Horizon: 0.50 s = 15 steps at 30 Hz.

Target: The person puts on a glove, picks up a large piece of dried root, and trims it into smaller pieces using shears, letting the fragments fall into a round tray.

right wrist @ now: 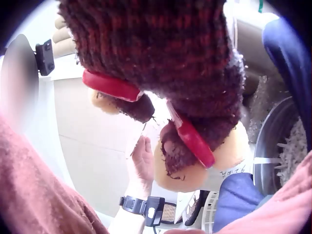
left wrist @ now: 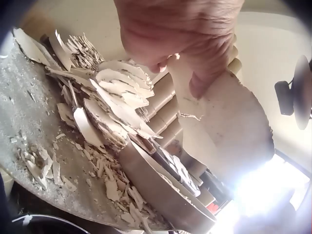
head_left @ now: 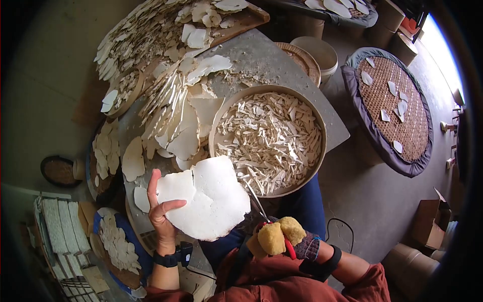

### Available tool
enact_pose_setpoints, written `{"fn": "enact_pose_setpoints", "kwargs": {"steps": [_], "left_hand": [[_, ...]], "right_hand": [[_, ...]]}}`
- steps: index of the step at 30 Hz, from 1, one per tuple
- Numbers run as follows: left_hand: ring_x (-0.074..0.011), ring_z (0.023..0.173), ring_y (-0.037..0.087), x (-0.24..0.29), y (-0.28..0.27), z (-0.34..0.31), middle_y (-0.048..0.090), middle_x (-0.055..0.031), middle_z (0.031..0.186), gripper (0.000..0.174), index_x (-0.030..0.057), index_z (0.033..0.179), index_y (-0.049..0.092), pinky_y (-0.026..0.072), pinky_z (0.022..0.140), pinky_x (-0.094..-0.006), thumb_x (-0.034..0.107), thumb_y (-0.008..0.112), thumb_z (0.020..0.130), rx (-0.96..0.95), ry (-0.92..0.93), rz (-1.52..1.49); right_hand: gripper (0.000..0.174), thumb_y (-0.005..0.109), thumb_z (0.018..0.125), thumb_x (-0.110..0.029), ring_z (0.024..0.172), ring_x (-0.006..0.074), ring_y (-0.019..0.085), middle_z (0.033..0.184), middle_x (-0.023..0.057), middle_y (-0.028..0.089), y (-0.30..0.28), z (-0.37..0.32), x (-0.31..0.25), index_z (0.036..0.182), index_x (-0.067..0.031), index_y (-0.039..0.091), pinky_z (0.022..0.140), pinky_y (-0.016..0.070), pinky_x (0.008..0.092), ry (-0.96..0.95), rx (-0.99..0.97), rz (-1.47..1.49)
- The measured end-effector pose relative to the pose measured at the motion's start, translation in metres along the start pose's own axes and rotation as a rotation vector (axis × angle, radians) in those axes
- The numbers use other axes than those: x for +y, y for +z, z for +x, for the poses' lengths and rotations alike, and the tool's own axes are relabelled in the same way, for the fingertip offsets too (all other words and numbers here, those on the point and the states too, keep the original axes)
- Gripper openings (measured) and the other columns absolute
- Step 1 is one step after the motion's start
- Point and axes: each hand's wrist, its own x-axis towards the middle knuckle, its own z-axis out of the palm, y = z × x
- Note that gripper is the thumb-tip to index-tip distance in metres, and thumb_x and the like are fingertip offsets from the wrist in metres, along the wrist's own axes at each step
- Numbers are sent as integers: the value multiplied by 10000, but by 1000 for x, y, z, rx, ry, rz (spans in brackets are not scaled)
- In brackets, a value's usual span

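Observation:
A broad, thin white slice with rough edges and a split at its top is held by my left hand. One digit lies over its face and another points up along its left edge. The left wrist view shows the slice hanging from the pinching hand. My right hand, in a dark knitted glove, grips scissors with red handles. Yellow sponge padding surrounds the handles. The blades point up toward the slice's right edge. In the right wrist view, the glove has red handles beneath it.
Ahead, a round basin full of cut pale strips sits on the grey table. Stacked slices stand left of it, with a bigger heap behind. A woven round tray with scattered pieces is off to the right.

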Motion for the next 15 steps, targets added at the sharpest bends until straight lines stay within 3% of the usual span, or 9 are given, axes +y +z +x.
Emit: {"fn": "enact_pose_setpoints", "kwargs": {"steps": [4,6,7,10,12,13,15], "left_hand": [[-282,1281,401,-2,-3,-2,343,-104,1443,160,225,724,721,419,1007,-393,91,652,778,-50,26,19],[-292,1287,397,-6,-6,-4,346,-107,1439,159,231,729,723,408,1017,-403,91,658,771,-68,59,81],[-302,1286,400,-8,-7,-3,377,-110,1417,147,215,745,718,402,1021,-408,88,652,779,-72,140,131],[-329,1290,397,-12,-12,-2,475,-118,1335,101,163,806,696,385,1033,-428,80,639,797,-69,307,295],[-348,1303,380,-14,-17,-1,548,-119,1261,83,124,863,669,372,1041,-447,75,640,802,-35,321,427],[-325,1258,445,-11,-17,0,610,-129,1161,63,52,911,610,386,1023,-424,70,614,851,-87,389,408],[-268,1185,508,-8,-21,-12,610,-131,1150,121,20,977,596,407,993,-382,67,606,867,-109,19,133]], "right_hand": [[276,618,859,-54,1042,185,599,1133,97,620,17,1,-4,1131,-17,588,963,452,310,45,128,-117],[251,618,857,-55,1020,184,606,1111,91,627,37,2,-14,1105,-20,600,952,459,305,53,160,-322],[238,618,856,-55,1010,184,610,1100,87,630,42,1,-16,1091,-22,605,947,462,302,57,176,-424],[477,713,794,-69,1100,190,566,1185,101,569,26,-14,-13,1215,-39,491,968,459,324,53,211,-396],[336,691,802,-127,987,201,604,1071,84,616,24,-11,-8,1104,-53,566,895,483,310,-8,274,-738],[311,689,800,-149,955,205,614,1038,80,627,20,-9,-7,1078,-58,583,872,490,310,-44,311,-826],[302,693,791,-184,916,211,624,996,74,638,10,-3,-5,1052,-67,598,839,499,314,-116,402,-918]]}}
